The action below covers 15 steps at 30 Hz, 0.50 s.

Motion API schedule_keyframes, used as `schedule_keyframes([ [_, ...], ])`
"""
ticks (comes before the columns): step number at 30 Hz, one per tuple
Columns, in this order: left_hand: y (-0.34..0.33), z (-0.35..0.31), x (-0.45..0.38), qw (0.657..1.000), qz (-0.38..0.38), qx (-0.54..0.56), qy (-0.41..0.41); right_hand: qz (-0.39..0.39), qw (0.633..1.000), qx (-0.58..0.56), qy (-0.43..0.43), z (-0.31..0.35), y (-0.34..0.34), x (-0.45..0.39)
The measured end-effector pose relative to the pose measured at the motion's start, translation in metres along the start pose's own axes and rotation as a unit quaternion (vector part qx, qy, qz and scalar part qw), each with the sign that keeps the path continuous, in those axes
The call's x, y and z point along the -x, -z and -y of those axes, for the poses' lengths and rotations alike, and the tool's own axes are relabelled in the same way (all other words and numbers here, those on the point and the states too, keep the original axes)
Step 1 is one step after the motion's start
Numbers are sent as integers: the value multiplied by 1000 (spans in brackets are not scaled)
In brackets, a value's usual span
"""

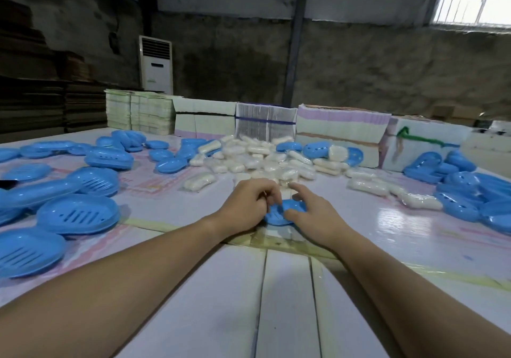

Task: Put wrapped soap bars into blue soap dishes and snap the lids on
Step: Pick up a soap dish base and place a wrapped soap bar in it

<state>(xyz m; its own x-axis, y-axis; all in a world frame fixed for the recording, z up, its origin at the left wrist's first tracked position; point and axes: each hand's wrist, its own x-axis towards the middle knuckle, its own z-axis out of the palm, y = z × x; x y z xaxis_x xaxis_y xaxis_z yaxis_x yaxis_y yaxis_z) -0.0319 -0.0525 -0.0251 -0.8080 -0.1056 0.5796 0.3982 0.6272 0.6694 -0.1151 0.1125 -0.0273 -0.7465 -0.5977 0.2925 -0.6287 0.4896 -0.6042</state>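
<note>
A blue soap dish [282,215] lies on the table in the middle, between both hands. My left hand [246,204] grips its left end with curled fingers. My right hand [309,211] holds its right end, thumb on the near rim and fingers over the far side. Whether a soap bar is inside is hidden by the hands. A pile of wrapped white soap bars [262,161] lies just behind the hands. More wrapped bars [387,189] lie to the right.
Several blue dishes and lids [74,216] cover the left of the table, and more blue dishes [470,189] are heaped at the right. Stacks of flat cartons [340,125] line the far edge. White boards [287,302] lie near me.
</note>
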Motion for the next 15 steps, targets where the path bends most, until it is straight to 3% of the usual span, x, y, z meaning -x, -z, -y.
schedule_keyframes([
  [2, 0, 1, -5, 996, -83, 23, 17, -7, 1000, 24, 1, 0, 1, 0],
  [5, 10, 10, -21, 984, -140, -74, 82, -17, 999, 28, 13, 4, 1, 2],
  [8, 20, 28, -36, 940, -97, -239, 222, 3, 999, 36, 28, 7, 2, 4],
  [11, 22, 41, -48, 884, -32, -310, 348, 34, 998, 50, 37, 9, 1, 5],
  [15, 10, 46, -65, 847, -2, -372, 380, 33, 998, 43, 40, 9, 0, 5],
])
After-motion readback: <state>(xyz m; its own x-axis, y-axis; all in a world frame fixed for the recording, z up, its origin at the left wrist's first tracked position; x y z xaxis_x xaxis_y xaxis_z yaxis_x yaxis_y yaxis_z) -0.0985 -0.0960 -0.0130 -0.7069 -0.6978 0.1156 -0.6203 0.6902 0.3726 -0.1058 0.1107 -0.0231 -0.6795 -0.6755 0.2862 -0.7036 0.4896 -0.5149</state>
